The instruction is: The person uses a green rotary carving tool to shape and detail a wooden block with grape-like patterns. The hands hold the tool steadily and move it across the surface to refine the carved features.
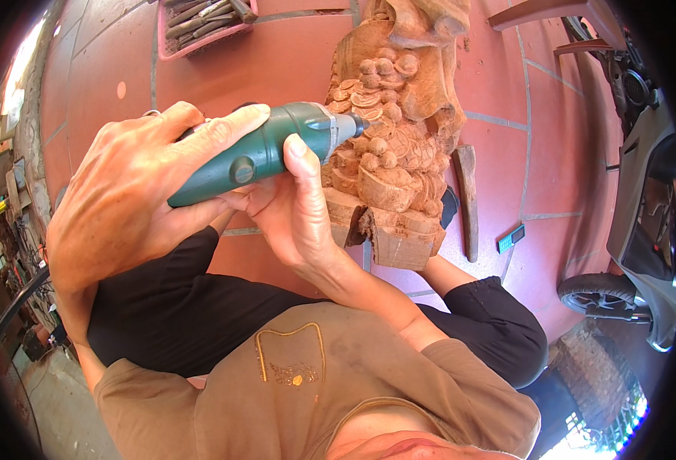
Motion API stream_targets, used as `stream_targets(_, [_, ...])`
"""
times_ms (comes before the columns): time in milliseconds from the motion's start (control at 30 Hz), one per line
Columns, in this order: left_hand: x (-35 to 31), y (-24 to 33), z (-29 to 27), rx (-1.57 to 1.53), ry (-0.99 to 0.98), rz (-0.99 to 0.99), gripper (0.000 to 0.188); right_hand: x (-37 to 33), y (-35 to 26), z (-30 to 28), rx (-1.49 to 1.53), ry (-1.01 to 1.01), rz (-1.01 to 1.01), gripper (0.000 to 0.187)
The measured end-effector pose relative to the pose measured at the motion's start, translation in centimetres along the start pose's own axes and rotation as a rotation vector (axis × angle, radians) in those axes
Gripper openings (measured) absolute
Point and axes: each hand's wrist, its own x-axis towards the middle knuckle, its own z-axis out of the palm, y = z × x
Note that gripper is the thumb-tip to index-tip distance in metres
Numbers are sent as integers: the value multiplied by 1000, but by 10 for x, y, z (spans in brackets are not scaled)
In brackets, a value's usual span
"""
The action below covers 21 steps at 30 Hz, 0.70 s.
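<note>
A green rotary tool (276, 149) with a grey collar and dark nose is held level between my two hands. My left hand (134, 172) wraps round its rear body from above, the index finger stretched along the top. From below, my right hand (296, 203) supports the front half, its thumb against the side. The tool's nose points right at a brown wood carving (399, 165) with clusters of round balls, coin-like discs and flowing folds. Nose and carving overlap in view; I cannot tell whether they touch. Any bit is too small to make out.
A pink basket (171, 54) of long-handled tools stands at the far left on red tiles (499, 100). Right of the carving lie a wooden stick (467, 203) and a small keypad phone (510, 238). A motorbike (644, 222) and a reddish-brown chair (556, 14) are farther right.
</note>
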Motion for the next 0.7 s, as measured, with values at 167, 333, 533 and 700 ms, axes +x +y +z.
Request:
stream_targets(167, [1, 0, 1, 9, 15, 20, 76, -1, 1, -2, 3, 8, -25, 45])
stream_targets(333, [-1, 0, 0, 16, 20, 24, 77, 0, 2, -6, -10, -14, -18, 46])
stream_targets(533, [1, -1, 1, -5, 26, 40, 77, -2, 3, -2, -110, 56, -26, 61])
stream_targets(700, [0, 1, -1, -5, 16, 23, 78, -2, 3, -2, -118, 51, -27, 61])
